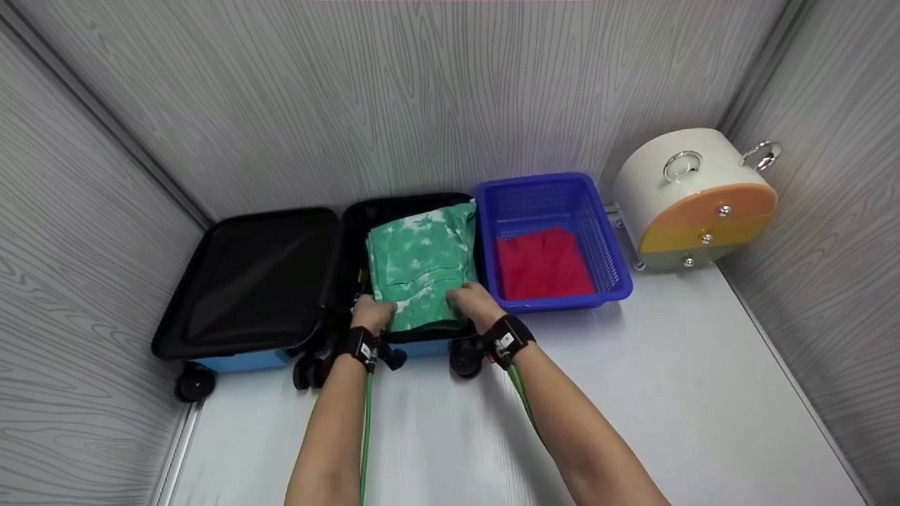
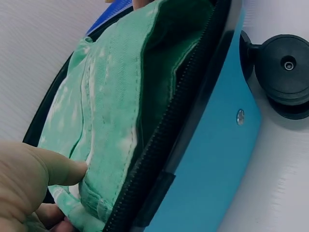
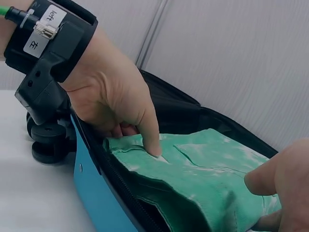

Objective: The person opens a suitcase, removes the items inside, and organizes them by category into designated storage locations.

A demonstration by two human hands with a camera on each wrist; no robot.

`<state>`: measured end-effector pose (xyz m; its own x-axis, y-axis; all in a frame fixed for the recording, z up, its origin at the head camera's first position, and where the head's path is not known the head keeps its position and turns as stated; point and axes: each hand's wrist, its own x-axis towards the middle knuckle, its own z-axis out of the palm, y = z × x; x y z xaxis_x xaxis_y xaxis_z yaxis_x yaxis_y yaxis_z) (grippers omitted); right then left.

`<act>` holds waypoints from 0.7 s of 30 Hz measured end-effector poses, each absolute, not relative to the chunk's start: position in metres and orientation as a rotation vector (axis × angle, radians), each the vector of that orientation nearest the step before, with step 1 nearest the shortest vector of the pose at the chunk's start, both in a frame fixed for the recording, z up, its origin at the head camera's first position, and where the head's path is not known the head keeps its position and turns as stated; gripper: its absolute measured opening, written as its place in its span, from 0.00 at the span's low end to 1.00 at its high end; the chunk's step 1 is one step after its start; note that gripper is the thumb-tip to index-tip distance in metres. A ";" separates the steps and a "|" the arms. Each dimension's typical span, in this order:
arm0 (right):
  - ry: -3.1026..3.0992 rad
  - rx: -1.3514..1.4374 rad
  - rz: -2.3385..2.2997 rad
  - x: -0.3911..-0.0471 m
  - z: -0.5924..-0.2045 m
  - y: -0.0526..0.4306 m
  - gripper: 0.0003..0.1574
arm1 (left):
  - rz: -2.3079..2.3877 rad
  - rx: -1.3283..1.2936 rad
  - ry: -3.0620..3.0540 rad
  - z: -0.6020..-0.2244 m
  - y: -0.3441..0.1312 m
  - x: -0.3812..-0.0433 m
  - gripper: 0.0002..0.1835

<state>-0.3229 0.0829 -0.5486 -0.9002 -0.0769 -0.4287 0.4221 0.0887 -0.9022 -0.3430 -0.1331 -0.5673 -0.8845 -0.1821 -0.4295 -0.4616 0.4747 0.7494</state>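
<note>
Folded green-and-white tie-dye pants [image 1: 422,256] lie in the right half of an open suitcase [image 1: 406,348], which has a blue shell and black lining. At the near left corner of the pants, my left hand [image 1: 373,315] pinches the cloth, thumb on top and fingers curled at the edge [image 2: 29,181]. My right hand [image 1: 477,303] pinches the near right side, its thumb [image 3: 263,179] on top and a finger under the edge. Between the hands, the folded end gapes beside the suitcase zipper [image 2: 159,140]. The farther fingers of both hands are partly hidden.
The suitcase's other half [image 1: 260,274] lies open on the left. Touching the right side is a blue plastic basket [image 1: 619,284] with a folded red cloth [image 1: 545,263] inside. A white drum-shaped case [image 1: 661,169] with coloured stripes stands at the back right. Walls enclose the table.
</note>
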 end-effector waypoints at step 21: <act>1.764 0.383 -2.256 -0.328 -0.563 0.087 0.39 | 1.628 -0.575 2.329 -0.569 -0.138 -0.342 0.38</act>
